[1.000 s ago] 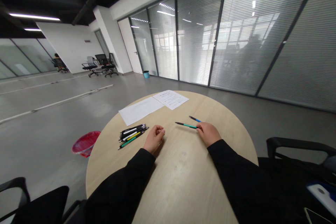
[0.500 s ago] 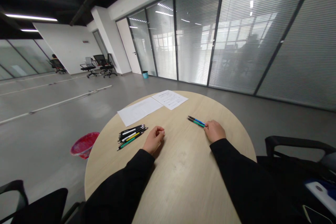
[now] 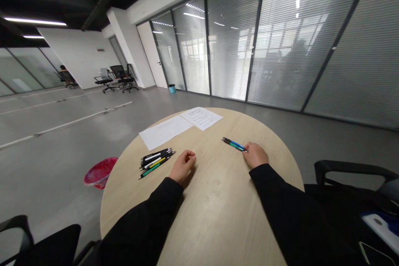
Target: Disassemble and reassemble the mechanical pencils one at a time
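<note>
Two slim pens (image 3: 234, 144), glossy blue and green barrels side by side, lie pinched at their ends by the right hand (image 3: 257, 155), its fingers closed on them against the round pale-wood table (image 3: 218, 232). The left hand (image 3: 183, 165) curls in a loose fist (nothing shows in it), just beside a tight bundle of pens (image 3: 156, 162). Past both hands lie two paper sheets (image 3: 165, 131).
</note>
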{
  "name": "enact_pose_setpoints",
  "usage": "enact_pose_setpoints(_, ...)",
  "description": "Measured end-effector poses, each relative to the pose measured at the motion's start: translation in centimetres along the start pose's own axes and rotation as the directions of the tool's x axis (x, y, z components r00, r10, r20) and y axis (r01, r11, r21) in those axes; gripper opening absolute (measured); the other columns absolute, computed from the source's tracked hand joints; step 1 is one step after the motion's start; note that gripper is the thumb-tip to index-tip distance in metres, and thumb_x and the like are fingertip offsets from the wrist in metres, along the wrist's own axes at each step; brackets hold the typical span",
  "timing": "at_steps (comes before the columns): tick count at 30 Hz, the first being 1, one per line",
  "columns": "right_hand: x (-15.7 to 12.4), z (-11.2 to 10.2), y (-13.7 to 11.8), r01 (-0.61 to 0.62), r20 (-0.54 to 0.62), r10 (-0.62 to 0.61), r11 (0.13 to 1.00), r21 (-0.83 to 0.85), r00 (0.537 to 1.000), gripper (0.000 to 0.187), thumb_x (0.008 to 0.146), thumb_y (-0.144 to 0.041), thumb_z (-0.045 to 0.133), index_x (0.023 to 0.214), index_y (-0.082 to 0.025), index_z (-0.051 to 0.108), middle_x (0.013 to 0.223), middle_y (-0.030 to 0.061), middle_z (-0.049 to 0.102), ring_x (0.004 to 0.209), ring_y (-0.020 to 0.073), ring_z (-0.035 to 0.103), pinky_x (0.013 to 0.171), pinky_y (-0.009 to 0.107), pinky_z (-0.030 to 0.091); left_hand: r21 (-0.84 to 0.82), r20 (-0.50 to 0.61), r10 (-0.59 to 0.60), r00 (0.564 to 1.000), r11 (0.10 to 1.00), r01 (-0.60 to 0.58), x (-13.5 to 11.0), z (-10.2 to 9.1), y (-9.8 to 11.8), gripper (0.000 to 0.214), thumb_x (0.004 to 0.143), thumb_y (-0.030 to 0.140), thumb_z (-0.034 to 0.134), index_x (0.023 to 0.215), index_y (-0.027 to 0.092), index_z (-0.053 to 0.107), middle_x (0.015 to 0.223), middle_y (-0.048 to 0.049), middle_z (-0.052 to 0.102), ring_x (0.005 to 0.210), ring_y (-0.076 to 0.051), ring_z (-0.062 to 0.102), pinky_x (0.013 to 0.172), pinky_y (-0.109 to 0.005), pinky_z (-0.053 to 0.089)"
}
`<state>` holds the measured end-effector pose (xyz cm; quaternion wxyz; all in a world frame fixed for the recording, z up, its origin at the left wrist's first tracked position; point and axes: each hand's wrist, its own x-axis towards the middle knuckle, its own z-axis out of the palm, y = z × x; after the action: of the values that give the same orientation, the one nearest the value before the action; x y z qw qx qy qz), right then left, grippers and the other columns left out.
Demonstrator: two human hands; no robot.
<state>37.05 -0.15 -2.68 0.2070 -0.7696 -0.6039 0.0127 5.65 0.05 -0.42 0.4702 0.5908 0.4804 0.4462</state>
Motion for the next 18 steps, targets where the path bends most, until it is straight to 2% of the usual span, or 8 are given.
enact_pose_setpoints(8,0.06,-0.14,0.02,-0.023,0.033,0.024,1.0,-0.015,0.999,0.014,0.084,-0.022,0.055,0.08,-0.018,0.068,0.085,0.009,0.067,0.082,0.0206,0.061,0.066,0.028,0.037,0.024,0.009,0.016,1.0,1.0,-0.016,0.04,0.03,-0.06,0.025,0.074,0.036,0.065,0.086,0.017,0.055,0.058,0.0066,0.049,0.046,-0.007,0.042,0.045,-0.019,0.03)
enact_pose_setpoints(18,0.32,0.27,0.16,-0.024,0.018,0.025,0.999,-0.024,1.0,0.016,0.086,-0.025,0.057,0.081,-0.016,0.07,0.085,0.0098,0.068,0.081,0.0196,0.062,0.066,0.027,0.039,0.045,0.012,0.027,1.0,0.999,-0.027,-0.08,0.07,0.44,0.025,0.072,0.038,0.066,0.08,0.016,0.056,0.056,0.0057,0.05,0.046,-0.008,0.043,0.047,-0.021,0.031)
